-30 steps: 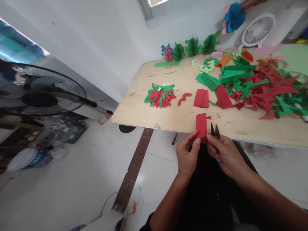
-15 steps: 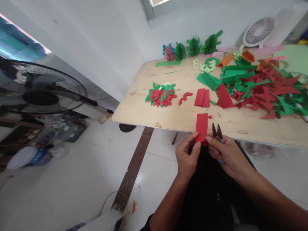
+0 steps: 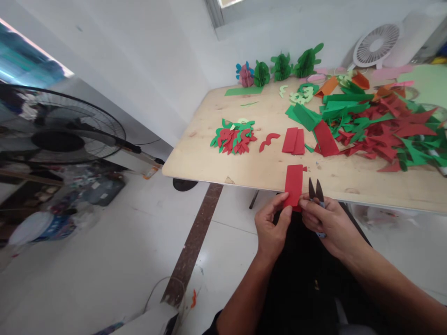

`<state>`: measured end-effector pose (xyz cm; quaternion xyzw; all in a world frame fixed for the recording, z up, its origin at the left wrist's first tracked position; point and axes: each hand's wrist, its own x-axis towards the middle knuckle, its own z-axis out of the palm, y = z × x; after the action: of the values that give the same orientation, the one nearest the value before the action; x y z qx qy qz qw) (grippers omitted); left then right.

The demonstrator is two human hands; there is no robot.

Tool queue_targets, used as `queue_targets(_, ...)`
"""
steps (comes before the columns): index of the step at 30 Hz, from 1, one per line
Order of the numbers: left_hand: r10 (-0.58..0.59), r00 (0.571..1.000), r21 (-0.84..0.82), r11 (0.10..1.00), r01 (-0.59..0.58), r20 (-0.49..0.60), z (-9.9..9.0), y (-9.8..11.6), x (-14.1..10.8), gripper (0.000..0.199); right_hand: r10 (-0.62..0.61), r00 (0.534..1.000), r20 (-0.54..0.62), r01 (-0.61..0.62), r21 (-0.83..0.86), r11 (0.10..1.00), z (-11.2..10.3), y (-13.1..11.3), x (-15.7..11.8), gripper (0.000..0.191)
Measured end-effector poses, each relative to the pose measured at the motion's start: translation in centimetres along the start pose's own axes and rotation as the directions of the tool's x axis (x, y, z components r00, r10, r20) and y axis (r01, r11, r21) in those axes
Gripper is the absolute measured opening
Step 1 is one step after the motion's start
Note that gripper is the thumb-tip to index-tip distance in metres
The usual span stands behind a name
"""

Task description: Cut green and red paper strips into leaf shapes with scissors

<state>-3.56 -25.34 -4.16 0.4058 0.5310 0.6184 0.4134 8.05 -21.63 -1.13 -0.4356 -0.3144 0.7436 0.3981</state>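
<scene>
From my seat at the feed I see both hands working just off the near edge of the pale wooden bench (image 3: pixel 265 111). My left hand (image 3: pixel 270 228) has its grip pinched on the lower end of a folded red paper rectangle (image 3: pixel 293 184), thumb and forefinger pressed together on the strip, which stands upright with its upper part lying over the bench edge. My right hand (image 3: pixel 326 223) meets the same lower end of the strip from the other side, fingertips touching the paper, while its grip is also closed around a pair of small black-bladed scissors (image 3: pixel 315 190); the blades point up and away, slightly parted, just beside the strip and not cutting it. Further in on the bench lie two more flat red paper rectangles (image 3: pixel 294 141), a wavy red paper cut-out (image 3: pixel 268 140) just left of them, and a small heap of red and green paper shapes (image 3: pixel 233 138). To the right spreads a large pile of red and green paper offcuts (image 3: pixel 380 128). Along the far edge stand several green folded paper ornaments (image 3: pixel 281 67), with a white desk fan (image 3: pixel 375 45) near the corner. A black pedestal fan (image 3: pixel 57 135) stands on the floor to the left, well apart from the bench.
</scene>
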Motion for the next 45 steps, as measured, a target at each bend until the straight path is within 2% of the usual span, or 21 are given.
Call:
queue_targets(5, 0.0, 1.0, 0.014, 1.0, 0.0, -0.018, 0.1, 0.1, 0.0, 0.028, -0.002, 1.0, -0.017, 0.002, -0.013, 1.0, 0.1, -0.1, 0.0, 0.026)
queue_targets(10, -0.015, 0.998, 0.009, 1.0, 0.016, -0.058, 0.3, 0.3, 0.0, 0.025, -0.02, 1.0, -0.009, 0.02, -0.023, 1.0, 0.0, -0.1, -0.1, 0.038)
queue_targets(16, -0.006, 0.997, 0.024, 1.0, 0.008, -0.082, 0.4, 0.5, 0.0, 0.023, -0.02, 1.0, 0.006, 0.02, -0.028, 0.999, 0.0, 0.0, -0.1, 0.042)
queue_targets(20, 0.013, 0.999, 0.055, 0.998, -0.011, -0.032, 0.1, 0.2, -0.1, 0.025, -0.004, 1.0, -0.008, 0.004, -0.04, 0.999, 0.0, -0.2, -0.1, 0.048)
queue_targets(26, 0.057, 0.998, 0.063, 0.996, -0.058, 0.016, -0.2, -0.2, -0.3, 0.028, 0.015, 0.998, -0.058, -0.021, -0.103, 0.994, -0.3, -0.3, 0.3, 0.034)
queue_targets(29, -0.014, 1.0, -0.039, 0.999, 0.013, -0.02, 0.0, 0.4, 0.0, 0.031, -0.008, 0.999, -0.052, -0.003, -0.217, 0.976, -0.7, -0.6, 0.3, 0.026)
queue_targets(31, -0.12, 0.99, -0.132, 0.985, 0.11, -0.067, 0.1, 1.0, 0.7, 0.041, -0.03, 0.999, -0.026, 0.021, -0.297, 0.955, -0.9, -1.0, 0.4, 0.022)
queue_targets(32, -0.193, 0.98, -0.167, 0.969, 0.181, -0.056, 0.1, 1.3, 1.2, 0.045, -0.041, 0.999, -0.01, 0.035, -0.338, 0.94, -1.1, -1.2, 0.4, 0.02)
queue_targets(34, -0.313, 0.949, -0.186, 0.931, 0.313, 0.027, 0.0, 1.9, 2.1, 0.043, -0.064, 0.997, 0.036, 0.073, -0.423, 0.903, -1.3, -1.7, 0.4, 0.017)
queue_targets(37, -0.401, 0.904, -0.163, 0.892, 0.422, 0.148, -0.2, 2.5, 3.3, 0.023, -0.096, 0.99, 0.107, 0.139, -0.53, 0.836, -1.7, -2.2, 0.6, 0.015)
queue_targets(40, -0.4, 0.904, -0.172, 0.89, 0.423, 0.153, 0.0, 2.8, 3.7, 0.02, -0.164, 0.983, 0.085, 0.183, -0.584, 0.791, -2.1, -2.5, 0.9, 0.016)
queue_targets(43, -0.378, 0.923, -0.236, 0.892, 0.385, 0.076, 0.6, 2.8, 3.6, 0.019, -0.234, 0.972, -0.013, 0.179, -0.604, 0.777, -2.3, -2.3, 1.0, 0.021)
queue_targets(45, -0.379, 0.925, -0.277, 0.885, 0.373, 0.032, 1.0, 2.7, 3.4, 0.018, -0.229, 0.972, -0.05, 0.158, -0.58, 0.799, -2.4, -2.1, 1.0, 0.023)
